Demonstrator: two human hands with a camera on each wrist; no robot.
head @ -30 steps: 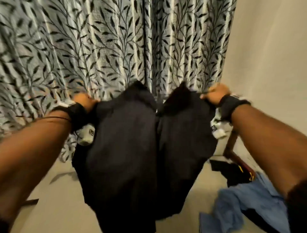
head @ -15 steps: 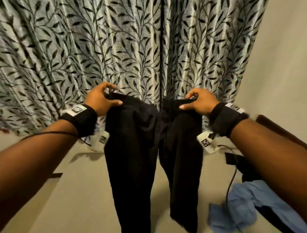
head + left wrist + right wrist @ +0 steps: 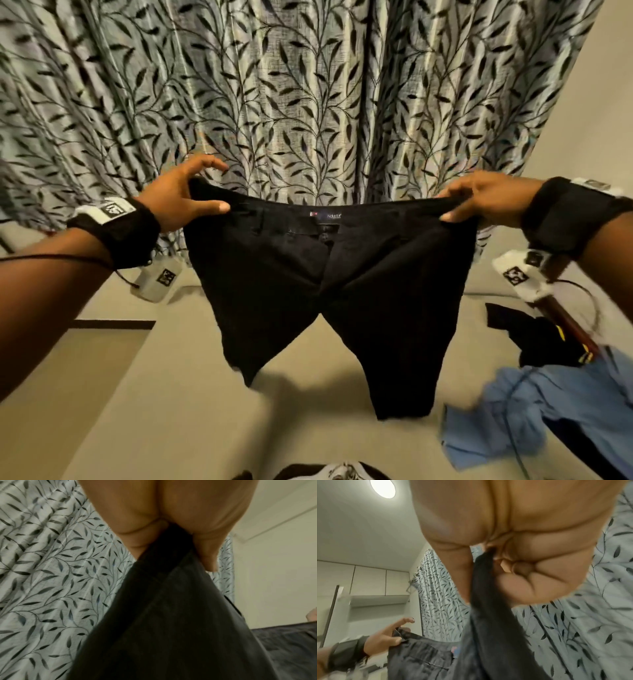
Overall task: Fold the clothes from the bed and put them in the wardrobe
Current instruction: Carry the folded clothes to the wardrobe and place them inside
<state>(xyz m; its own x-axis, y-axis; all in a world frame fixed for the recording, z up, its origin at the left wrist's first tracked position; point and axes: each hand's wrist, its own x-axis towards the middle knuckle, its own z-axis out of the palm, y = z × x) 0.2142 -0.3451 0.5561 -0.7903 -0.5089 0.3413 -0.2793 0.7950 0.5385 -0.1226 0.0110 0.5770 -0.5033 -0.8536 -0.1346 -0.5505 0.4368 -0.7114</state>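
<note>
A pair of black trousers (image 3: 329, 291) hangs in the air over the beige bed (image 3: 171, 394), waistband stretched wide, both legs pointing down. My left hand (image 3: 191, 198) pinches the left end of the waistband between thumb and fingers. At the right end, my right hand (image 3: 479, 202) grips the band. In the left wrist view the dark cloth (image 3: 171, 615) runs down from my fingers (image 3: 137, 536). The right wrist view shows the band (image 3: 484, 588) caught under my curled fingers (image 3: 522, 574), with the left hand (image 3: 385, 635) further off.
A leaf-patterned curtain (image 3: 308, 85) hangs close behind the trousers. On the bed at the right lie a crumpled light-blue garment (image 3: 531, 411) and a black garment with yellow trim (image 3: 548, 342). A dark wooden rail (image 3: 565, 322) runs along the bed's right side. Cupboard doors (image 3: 368, 580) show in the right wrist view.
My hands have moved apart, pulling the waistband from a bunched state to a wide, flat spread. The legs now hang apart and the front with its label faces me.
</note>
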